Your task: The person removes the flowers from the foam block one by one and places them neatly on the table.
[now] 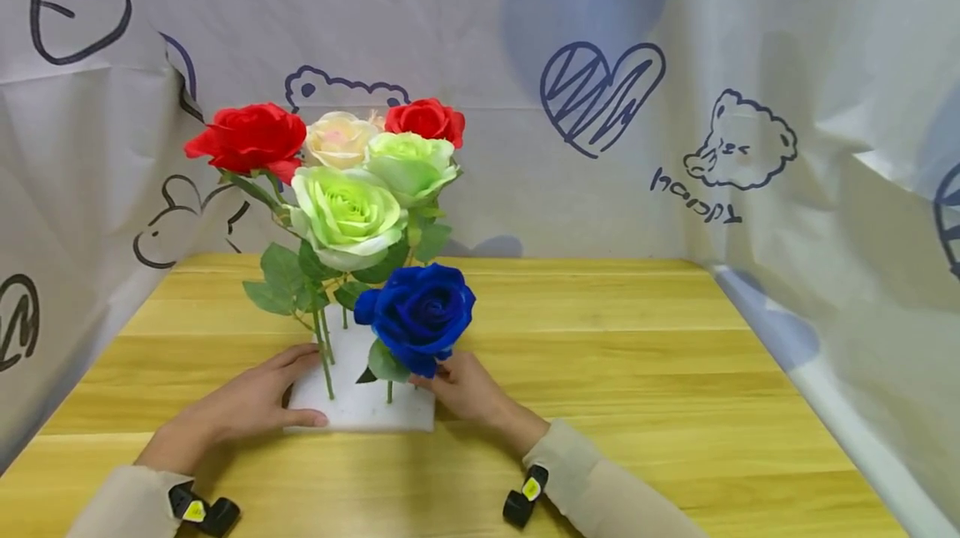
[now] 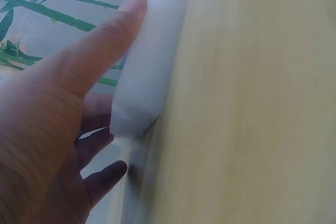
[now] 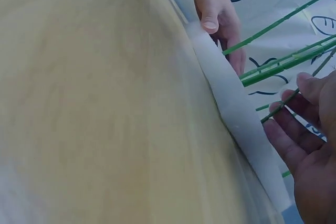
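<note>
1. The white foam block point(image 1: 360, 414) lies flat on the wooden table point(image 1: 637, 363), near the person, with several green stems standing up out of it
2. The blue rose point(image 1: 423, 313) hangs low over the block's right half, its bloom the nearest of all to the person
3. The right hand point(image 1: 476, 392) is behind and below that bloom, at the block's right side; the right wrist view shows its thumb and fingertips pinching a thin green stem point(image 3: 273, 114) close to the foam
4. The left hand point(image 1: 247, 400) grips the block's left end, thumb along the near edge and fingers round the far side
5. Above the block, two pale green roses point(image 1: 348, 217) overlap, with a cream rose point(image 1: 339, 140) behind them and red roses point(image 1: 255, 138) on either side
6. Green leaves point(image 1: 283, 279) spread beneath the blooms, mostly to the left
7. Each beige sleeve point(image 1: 607, 484) ends at a wrist bearing a small black device point(image 1: 525, 496) with a yellow mark
8. Pale sheeting point(image 1: 465, 21) surrounds the table, drawn with a striped heart point(image 1: 603, 100), a bear's head point(image 1: 742, 142) and other dark outlines
</note>
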Action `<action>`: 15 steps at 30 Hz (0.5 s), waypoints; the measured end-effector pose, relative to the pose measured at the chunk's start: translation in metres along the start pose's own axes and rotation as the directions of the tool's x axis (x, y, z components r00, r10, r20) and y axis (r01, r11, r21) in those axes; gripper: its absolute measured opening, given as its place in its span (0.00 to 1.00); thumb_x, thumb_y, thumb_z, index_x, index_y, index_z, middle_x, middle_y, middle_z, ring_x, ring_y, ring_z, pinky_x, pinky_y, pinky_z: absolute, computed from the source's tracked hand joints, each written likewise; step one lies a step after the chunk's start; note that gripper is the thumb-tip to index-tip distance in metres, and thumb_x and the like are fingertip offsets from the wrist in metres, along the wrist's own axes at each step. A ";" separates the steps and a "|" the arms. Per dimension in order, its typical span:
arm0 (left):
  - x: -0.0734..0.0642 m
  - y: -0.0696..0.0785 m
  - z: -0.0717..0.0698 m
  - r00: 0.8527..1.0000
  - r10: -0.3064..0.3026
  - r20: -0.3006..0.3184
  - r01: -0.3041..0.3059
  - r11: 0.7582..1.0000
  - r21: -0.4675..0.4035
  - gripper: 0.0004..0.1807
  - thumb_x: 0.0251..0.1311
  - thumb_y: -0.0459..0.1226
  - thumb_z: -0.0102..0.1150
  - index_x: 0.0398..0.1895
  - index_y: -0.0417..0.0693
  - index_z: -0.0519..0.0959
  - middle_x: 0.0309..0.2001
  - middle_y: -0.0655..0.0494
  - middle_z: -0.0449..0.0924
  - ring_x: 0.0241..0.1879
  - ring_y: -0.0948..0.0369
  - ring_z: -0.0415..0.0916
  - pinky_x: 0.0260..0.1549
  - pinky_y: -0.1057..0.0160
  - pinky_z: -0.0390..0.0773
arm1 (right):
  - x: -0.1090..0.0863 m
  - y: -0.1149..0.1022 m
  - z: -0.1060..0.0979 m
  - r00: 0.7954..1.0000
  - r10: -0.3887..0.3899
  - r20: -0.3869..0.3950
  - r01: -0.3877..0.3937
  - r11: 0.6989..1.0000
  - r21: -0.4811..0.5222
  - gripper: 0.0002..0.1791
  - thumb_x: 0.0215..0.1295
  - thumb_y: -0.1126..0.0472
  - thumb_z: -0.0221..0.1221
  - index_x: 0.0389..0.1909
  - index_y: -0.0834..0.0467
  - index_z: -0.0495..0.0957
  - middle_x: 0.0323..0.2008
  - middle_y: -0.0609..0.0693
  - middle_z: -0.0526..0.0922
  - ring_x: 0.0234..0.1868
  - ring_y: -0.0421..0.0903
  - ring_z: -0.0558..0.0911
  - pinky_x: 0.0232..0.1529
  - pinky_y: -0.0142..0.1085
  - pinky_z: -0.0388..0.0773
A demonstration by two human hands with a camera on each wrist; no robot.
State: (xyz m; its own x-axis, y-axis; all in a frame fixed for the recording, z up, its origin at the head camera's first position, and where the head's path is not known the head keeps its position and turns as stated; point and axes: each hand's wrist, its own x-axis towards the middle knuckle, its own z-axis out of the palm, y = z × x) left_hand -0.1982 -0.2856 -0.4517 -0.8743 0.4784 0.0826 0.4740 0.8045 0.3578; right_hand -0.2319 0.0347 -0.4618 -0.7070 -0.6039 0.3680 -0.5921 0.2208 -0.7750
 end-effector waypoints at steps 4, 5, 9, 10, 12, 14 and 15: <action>0.000 0.000 0.002 1.000 0.002 -0.009 -0.002 1.000 0.002 0.54 0.51 0.66 0.62 0.67 0.32 0.67 0.67 0.35 0.62 0.63 0.37 0.65 0.58 0.40 0.69 | 0.001 0.000 0.004 0.999 0.046 -0.027 -0.041 0.988 0.147 0.05 0.68 0.69 0.58 0.41 0.66 0.81 0.36 0.56 0.83 0.38 0.42 0.82 0.41 0.32 0.82; 0.000 0.000 0.003 1.000 0.000 -0.012 0.000 1.000 0.004 0.54 0.51 0.66 0.62 0.67 0.32 0.67 0.67 0.35 0.62 0.63 0.37 0.65 0.58 0.40 0.68 | 0.001 -0.001 0.004 0.998 0.051 -0.036 -0.044 0.983 0.176 0.05 0.68 0.70 0.58 0.40 0.66 0.80 0.37 0.57 0.83 0.39 0.44 0.82 0.42 0.33 0.82; -0.001 0.000 0.003 1.000 -0.006 -0.013 0.006 1.000 0.013 0.54 0.50 0.67 0.63 0.67 0.31 0.67 0.67 0.34 0.62 0.63 0.36 0.64 0.58 0.40 0.68 | 0.002 -0.006 0.004 0.997 0.031 -0.077 -0.016 0.982 0.190 0.04 0.67 0.72 0.57 0.40 0.69 0.79 0.36 0.60 0.82 0.37 0.54 0.83 0.42 0.39 0.83; -0.001 0.000 0.002 1.000 -0.006 -0.010 0.006 1.000 0.013 0.54 0.50 0.67 0.62 0.67 0.31 0.67 0.67 0.33 0.62 0.63 0.36 0.64 0.58 0.39 0.68 | 0.001 -0.011 0.003 0.996 0.021 -0.083 -0.005 0.983 0.186 0.04 0.67 0.73 0.57 0.39 0.69 0.79 0.36 0.60 0.82 0.37 0.55 0.82 0.42 0.40 0.84; -0.001 0.000 0.002 1.000 -0.006 -0.006 0.006 1.000 0.016 0.55 0.51 0.67 0.62 0.67 0.31 0.67 0.67 0.33 0.62 0.63 0.36 0.63 0.59 0.39 0.68 | 0.001 -0.021 -0.001 0.996 0.002 -0.087 0.013 0.985 0.173 0.04 0.68 0.73 0.56 0.39 0.70 0.78 0.36 0.62 0.82 0.37 0.59 0.82 0.41 0.43 0.84; -0.001 0.000 0.002 1.000 -0.005 -0.005 0.005 1.000 0.018 0.55 0.51 0.67 0.62 0.67 0.30 0.67 0.67 0.32 0.62 0.64 0.35 0.63 0.59 0.39 0.67 | 0.001 -0.031 -0.004 0.997 -0.002 -0.083 0.017 0.983 0.183 0.04 0.69 0.74 0.54 0.38 0.71 0.77 0.36 0.65 0.82 0.37 0.63 0.82 0.42 0.46 0.83; -0.001 0.000 0.002 1.000 -0.006 -0.005 0.006 1.000 0.018 0.54 0.51 0.67 0.62 0.67 0.31 0.67 0.67 0.32 0.61 0.64 0.36 0.63 0.59 0.39 0.67 | 0.000 -0.036 -0.006 0.997 0.002 -0.080 0.014 0.981 0.194 0.04 0.69 0.74 0.54 0.39 0.72 0.77 0.36 0.66 0.82 0.38 0.64 0.82 0.42 0.46 0.83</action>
State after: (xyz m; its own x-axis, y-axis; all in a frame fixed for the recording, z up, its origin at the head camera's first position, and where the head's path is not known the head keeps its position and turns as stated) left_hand -0.1974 -0.2851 -0.4531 -0.8778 0.4715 0.0847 0.4702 0.8139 0.3414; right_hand -0.2129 0.0308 -0.4309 -0.7369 -0.5403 0.4063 -0.5151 0.0595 -0.8550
